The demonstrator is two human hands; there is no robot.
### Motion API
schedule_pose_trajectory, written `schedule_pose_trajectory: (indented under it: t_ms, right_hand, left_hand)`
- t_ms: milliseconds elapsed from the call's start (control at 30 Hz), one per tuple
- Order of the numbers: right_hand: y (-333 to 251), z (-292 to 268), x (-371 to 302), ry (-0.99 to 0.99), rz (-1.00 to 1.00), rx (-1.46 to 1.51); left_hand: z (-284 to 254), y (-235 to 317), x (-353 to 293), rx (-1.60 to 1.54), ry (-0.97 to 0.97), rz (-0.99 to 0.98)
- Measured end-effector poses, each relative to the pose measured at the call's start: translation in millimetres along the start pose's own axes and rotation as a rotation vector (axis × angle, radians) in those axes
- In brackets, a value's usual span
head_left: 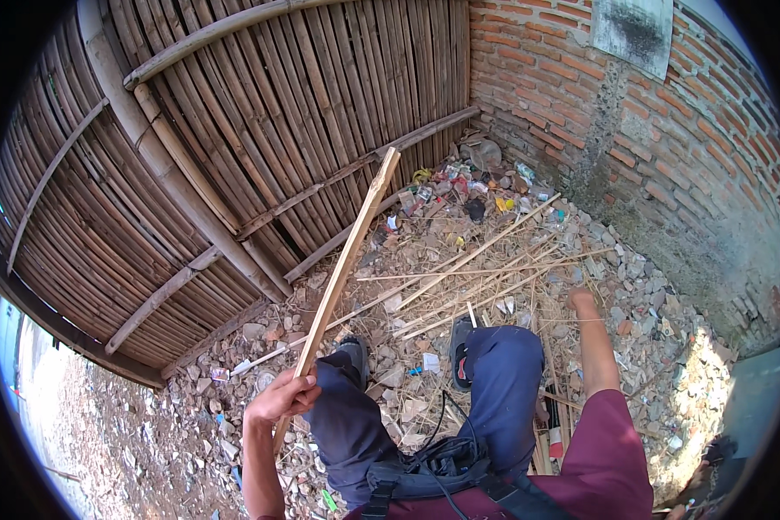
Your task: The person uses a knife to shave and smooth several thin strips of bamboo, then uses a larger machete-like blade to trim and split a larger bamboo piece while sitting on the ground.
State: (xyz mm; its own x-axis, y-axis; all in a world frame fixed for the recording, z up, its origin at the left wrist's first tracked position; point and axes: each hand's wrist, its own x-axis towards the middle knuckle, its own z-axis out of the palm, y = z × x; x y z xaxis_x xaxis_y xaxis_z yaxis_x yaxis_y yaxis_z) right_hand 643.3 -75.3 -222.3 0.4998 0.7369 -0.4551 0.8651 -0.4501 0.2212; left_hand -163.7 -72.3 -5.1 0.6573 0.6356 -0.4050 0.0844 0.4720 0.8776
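My left grip (284,396), at the lower left of the frame, is closed around a long, pale wooden strip (345,264), fingers curled over its lower part. The strip slants up to the upper centre, its straight edges and flat, dry-looking face broken by a rougher, knotty patch near the top; a short end pokes out below my fist. My right grip (583,300) is right of centre, held low over the ground with the arm reaching out of a maroon sleeve (611,438); the fingers are turned away, so I cannot tell whether they are spread or pinching anything.

Near it, in the middle of the frame, thin straw-coloured slats (479,250) lie criss-crossed, slender and straight, among wispy dry fibres. Beneath them is jagged rubble (659,305), broken stones and chips in grey and tan. Crumpled litter (472,186) in bright colours is heaped toward the upper centre.

My knees, in smooth dark blue trousers (507,373), are bent at the lower centre, with a black pouch (425,475) and its looping cord between them. A wall of round-faced brown bamboo (364,78), crossed by thicker poles, fills the upper left; rough orange brickwork (537,78) with crumbly grey mortar stands at the upper right.
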Motion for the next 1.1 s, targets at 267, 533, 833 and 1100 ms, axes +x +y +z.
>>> schedule_pose_trajectory:
  t_ms: [267,533,833,1100]
  right_hand:
    - [62.1,182.8,-162.8,-0.644,0.238,0.46]
    - [2.1,240.5,-225.6,-1.075,0.025,1.427]
    - [-65.3,1.6,-188.5,-0.07,-0.287,1.962]
    - [-168.2,-137.2,-232.6,-0.165,-0.748,1.921]
  left_hand:
    - [-14.7,16.0,-10.5,0.086,0.069,-0.028]
    - [-21.1,44.3,1.5,0.288,0.122,-0.04]
    - [8.6,124.8,31.6,0.625,0.232,0.092]
    - [54.5,210.1,13.3,0.753,0.484,0.681]
